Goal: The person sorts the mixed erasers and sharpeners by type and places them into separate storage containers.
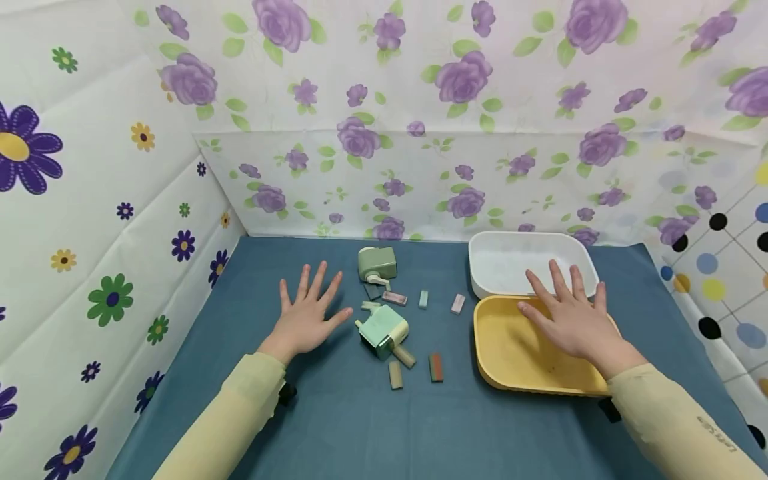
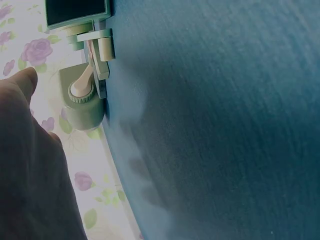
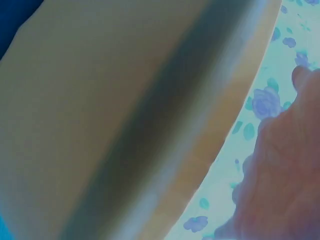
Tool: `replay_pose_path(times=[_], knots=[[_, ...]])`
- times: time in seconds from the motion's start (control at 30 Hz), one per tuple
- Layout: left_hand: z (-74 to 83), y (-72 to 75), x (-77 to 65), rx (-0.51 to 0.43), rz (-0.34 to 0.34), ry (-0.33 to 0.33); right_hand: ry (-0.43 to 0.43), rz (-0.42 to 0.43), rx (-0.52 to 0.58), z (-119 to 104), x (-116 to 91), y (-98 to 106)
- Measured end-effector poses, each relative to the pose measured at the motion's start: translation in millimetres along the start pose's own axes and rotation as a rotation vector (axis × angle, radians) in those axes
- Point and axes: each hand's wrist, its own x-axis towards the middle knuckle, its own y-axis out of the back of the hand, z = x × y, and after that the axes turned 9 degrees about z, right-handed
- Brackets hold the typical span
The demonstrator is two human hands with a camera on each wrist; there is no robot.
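Note:
My left hand (image 1: 306,323) hovers with fingers spread over the cloth, holding nothing. To its right is a mint hand-crank pencil sharpener (image 1: 385,328), tilted, with a dark front. An olive-green crank sharpener (image 1: 377,263) stands behind it; its pale crank (image 2: 82,86) shows in the left wrist view. Around them lie several small eraser-like blocks, including a red-brown one (image 1: 435,367), a pink one (image 1: 458,304) and a beige one (image 1: 395,375). My right hand (image 1: 577,328), fingers spread and holding nothing, is over the yellow basin (image 1: 510,333).
A white basin (image 1: 516,250) stands behind the yellow one, their rims close together. Blue cloth (image 1: 384,433) covers the table. A flowered sheet (image 1: 420,167) rises along the back, with patterned sheets at both sides.

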Motion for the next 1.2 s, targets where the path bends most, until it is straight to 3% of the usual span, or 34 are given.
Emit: replay_pose_path(times=[0.2,0.57,0.93,1.2], knots=[[-2.4,-6.5,-0.2,-0.038,0.038,-0.018,0.065,-0.024,0.058,7,-2,4],[7.4,1.5,7.2,-0.132,0.108,-0.016,0.114,-0.036,0.201,25,-8,16],[17.9,11.9,22.0,-0.155,0.127,-0.031,0.113,-0.014,0.266,45,-10,31],[25.9,16.9,33.9,-0.134,0.136,-0.037,0.069,-0.042,0.324,56,-9,38]])
